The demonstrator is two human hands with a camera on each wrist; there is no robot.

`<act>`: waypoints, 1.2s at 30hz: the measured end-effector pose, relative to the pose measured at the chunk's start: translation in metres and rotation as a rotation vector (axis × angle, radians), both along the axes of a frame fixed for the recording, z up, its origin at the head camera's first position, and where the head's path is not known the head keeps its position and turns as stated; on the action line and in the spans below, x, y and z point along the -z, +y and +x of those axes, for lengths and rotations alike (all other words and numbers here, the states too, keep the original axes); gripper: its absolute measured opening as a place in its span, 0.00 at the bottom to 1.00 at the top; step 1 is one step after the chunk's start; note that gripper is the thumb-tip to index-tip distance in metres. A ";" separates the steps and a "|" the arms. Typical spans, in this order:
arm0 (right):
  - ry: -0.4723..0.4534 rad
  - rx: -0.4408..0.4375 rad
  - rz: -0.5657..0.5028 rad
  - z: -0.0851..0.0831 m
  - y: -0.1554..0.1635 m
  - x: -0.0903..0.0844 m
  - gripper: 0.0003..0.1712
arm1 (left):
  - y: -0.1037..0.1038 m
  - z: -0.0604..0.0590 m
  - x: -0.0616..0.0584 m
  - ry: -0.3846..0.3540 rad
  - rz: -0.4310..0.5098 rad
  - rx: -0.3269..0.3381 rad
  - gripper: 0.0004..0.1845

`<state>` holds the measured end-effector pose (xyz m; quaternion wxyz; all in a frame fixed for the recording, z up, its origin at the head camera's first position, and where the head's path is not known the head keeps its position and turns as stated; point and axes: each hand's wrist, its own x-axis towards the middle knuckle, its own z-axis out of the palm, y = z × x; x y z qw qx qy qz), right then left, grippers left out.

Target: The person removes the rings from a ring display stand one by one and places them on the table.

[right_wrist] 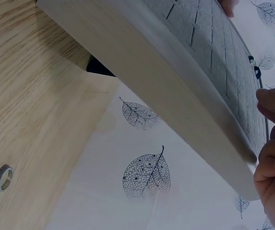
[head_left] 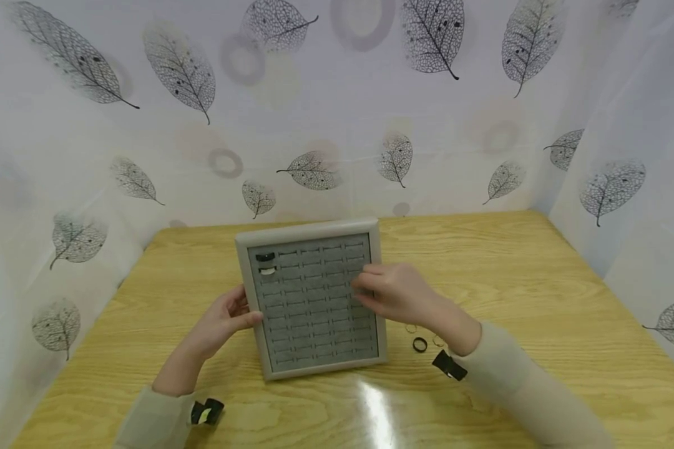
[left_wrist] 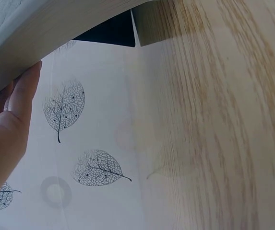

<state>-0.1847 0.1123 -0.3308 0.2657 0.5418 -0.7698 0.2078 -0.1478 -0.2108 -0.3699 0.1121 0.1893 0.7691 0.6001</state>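
A grey slotted ring display board (head_left: 314, 312) in a pale frame leans upright on the wooden table. Along its left edge my left hand (head_left: 219, 321) grips the frame, thumb in front and fingers behind. Over the right side of the slots, my right hand (head_left: 401, 290) has its fingers curled, thumb and forefinger close together at the grey surface; I cannot tell whether a ring is between them. At the board's upper left sit a black ring (head_left: 265, 257) and, just below, a pale ring (head_left: 267, 271).
On the table (head_left: 505, 280), right of the board, lie a dark ring (head_left: 419, 345) and thin rings near my right forearm. A ridged silver ring (right_wrist: 4, 178) shows in the right wrist view. Behind the board is a dark support (left_wrist: 111, 31). A leaf-print cloth (head_left: 326, 93) surrounds the table.
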 end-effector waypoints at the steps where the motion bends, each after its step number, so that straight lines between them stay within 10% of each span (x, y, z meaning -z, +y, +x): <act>1: 0.004 -0.003 -0.003 0.000 -0.002 -0.001 0.07 | 0.000 0.000 0.000 0.001 -0.002 -0.002 0.30; 36: 0.130 0.033 -0.112 -0.011 -0.081 -0.024 0.02 | -0.002 -0.001 0.001 -0.016 0.043 0.026 0.32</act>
